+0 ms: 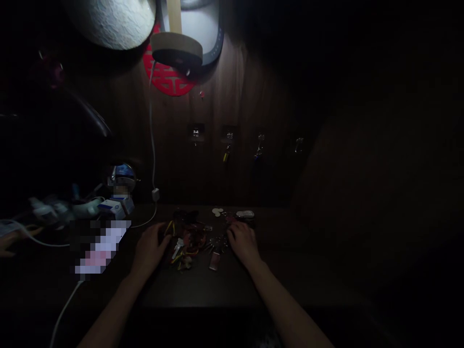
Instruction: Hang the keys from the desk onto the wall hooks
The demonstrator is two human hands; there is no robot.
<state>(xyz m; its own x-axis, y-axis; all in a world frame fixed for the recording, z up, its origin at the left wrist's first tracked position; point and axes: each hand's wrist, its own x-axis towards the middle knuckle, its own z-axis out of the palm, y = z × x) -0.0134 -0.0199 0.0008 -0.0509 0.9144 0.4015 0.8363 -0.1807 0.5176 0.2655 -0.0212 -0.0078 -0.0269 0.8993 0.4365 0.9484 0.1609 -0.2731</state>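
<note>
A jumbled pile of keys lies on the dark tabletop between my two hands. In it are a silver key [178, 247], a fan of small keys [216, 244], a pinkish rectangular tag [214, 261] and reddish-brown cords [195, 239]. My left hand [150, 244] rests at the pile's left side, thumb apart from the bent fingers, beside a yellow loop [170, 228]. At the right side my right hand [243, 241] is lowered to the tabletop, fingers bent and nothing seen in them. Behind it lie a pale oval fob [245, 214] and round white discs [217, 211].
Wall hooks hold a yellow-tagged key [226, 154] and a blue-tagged item [258, 155]. A lit phone [103, 249] with a white cable lies left, near small boxes [116, 207]. A lamp [177, 48] hangs overhead. Something skin-coloured [6, 244], possibly a hand, shows at the left edge.
</note>
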